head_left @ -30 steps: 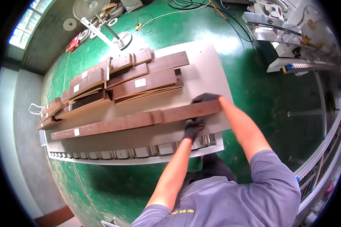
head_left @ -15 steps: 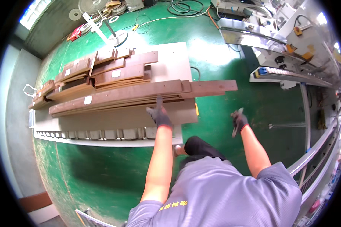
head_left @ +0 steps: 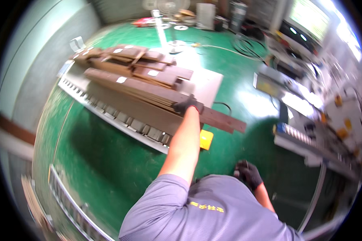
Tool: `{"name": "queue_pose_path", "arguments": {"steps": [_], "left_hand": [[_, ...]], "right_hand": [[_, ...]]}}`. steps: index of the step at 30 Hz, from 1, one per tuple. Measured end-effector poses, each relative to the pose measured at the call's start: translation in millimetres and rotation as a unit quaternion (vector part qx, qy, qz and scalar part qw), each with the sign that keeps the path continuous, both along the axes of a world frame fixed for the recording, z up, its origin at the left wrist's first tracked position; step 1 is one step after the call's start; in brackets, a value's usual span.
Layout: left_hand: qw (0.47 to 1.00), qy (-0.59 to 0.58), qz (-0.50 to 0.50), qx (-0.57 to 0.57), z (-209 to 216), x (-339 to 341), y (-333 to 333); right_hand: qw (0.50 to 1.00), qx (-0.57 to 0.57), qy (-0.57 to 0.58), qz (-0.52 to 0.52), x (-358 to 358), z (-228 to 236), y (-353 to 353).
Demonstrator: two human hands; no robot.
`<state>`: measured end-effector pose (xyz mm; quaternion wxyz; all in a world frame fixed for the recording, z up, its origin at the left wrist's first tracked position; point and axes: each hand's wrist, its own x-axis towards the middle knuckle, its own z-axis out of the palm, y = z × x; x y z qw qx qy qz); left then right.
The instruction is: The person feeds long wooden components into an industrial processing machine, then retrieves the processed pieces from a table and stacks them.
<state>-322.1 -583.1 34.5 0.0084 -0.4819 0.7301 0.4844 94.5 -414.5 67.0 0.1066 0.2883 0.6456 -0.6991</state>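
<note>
My left hand point(head_left: 186, 105), in a dark glove with a red cuff, is closed over the front edge of a long brown board point(head_left: 149, 89). This board lies on a stack of similar long boards, its right end sticking out past the pallet-like base point(head_left: 108, 116). A white label point(head_left: 121, 80) is on the board. My right hand point(head_left: 248, 174), also gloved, hangs low beside my body, away from the boards. Motion smears its fingers, so its grip is unclear. Shorter brown boards point(head_left: 161, 75) with white labels are piled behind the long stack.
A yellow object point(head_left: 206, 139) sits at the base's near right corner. Aluminium-framed equipment point(head_left: 309, 146) stands to the right. A fan stand point(head_left: 176, 46) and cables point(head_left: 247, 46) are behind. A metal rail frame point(head_left: 74, 205) lies at lower left, over green floor point(head_left: 104, 172).
The view has turned rightward. My left hand has gone from the stack's front side onto the long board's edge. My right hand has dropped closer to my body.
</note>
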Motion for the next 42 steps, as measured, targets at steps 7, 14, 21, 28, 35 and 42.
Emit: {"name": "queue_pose_path", "arguments": {"steps": [7, 14, 21, 28, 35, 42], "left_hand": [[0.92, 0.322, 0.137, 0.18, -39, 90, -43], [0.942, 0.327, 0.043, 0.067, -95, 361, 23], [0.94, 0.297, 0.047, 0.16, -46, 461, 93], [0.967, 0.225, -0.008, 0.122, -69, 494, 64], [0.94, 0.236, -0.029, -0.243, 238, 513, -6], [0.595, 0.459, -0.317, -0.579, 380, 404, 14]], "right_hand": [[0.979, 0.024, 0.03, 0.199, -16, 4, 150], [0.937, 0.008, -0.023, 0.35, -80, 42, 248], [0.885, -0.086, -0.002, 0.458, -128, 61, 206], [0.823, -0.053, 0.016, 0.566, -132, 79, 143], [0.8, 0.051, 0.265, 0.535, -148, 130, 103], [0.632, -0.029, 0.666, 0.395, -135, 281, 11]]}}
